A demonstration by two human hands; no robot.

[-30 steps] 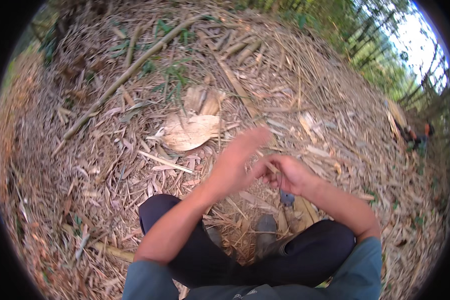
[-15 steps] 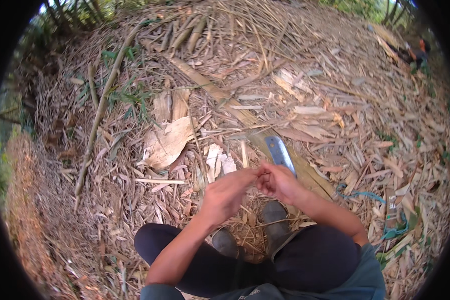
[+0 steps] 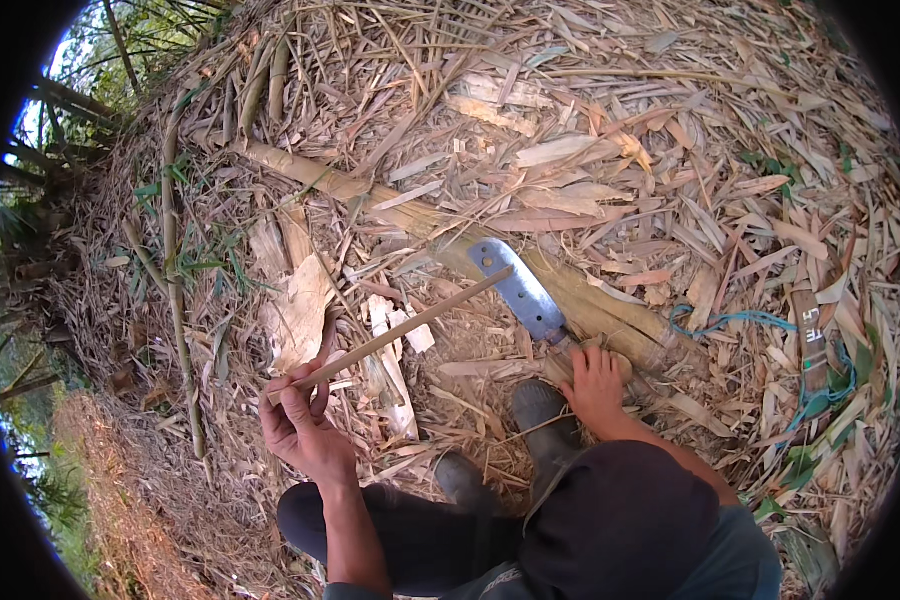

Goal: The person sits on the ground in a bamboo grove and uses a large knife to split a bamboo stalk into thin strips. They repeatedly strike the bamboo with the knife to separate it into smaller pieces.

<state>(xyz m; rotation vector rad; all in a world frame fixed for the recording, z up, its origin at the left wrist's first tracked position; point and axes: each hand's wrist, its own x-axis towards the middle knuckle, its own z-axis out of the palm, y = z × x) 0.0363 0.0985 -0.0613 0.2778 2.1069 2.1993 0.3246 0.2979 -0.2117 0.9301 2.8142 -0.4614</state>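
Observation:
In my left hand (image 3: 310, 430), thumb and fingers pinch the lower end of a thin bamboo strip (image 3: 410, 325). The strip slants up to the right, and its far tip lies over the blade of a broad cleaver (image 3: 522, 293). That blade is bright metal with several holes, resting on a split bamboo log (image 3: 595, 305). My right hand (image 3: 600, 390) is closed over the cleaver's wooden handle (image 3: 622, 368) at the log's near end; the fingers partly hide the handle.
Dry leaves and shavings cover the ground. Pale bamboo sheath pieces (image 3: 305, 310) lie left of the log. A long pole (image 3: 175, 300) stretches along the left. At right lies a dark wooden piece (image 3: 812, 340) with blue cord (image 3: 740, 318). My boots (image 3: 545, 420) are close to the log.
My hands were together near the middle. The left has moved left with the bamboo strip, and the right has come down onto the cleaver handle. The whole view has shifted.

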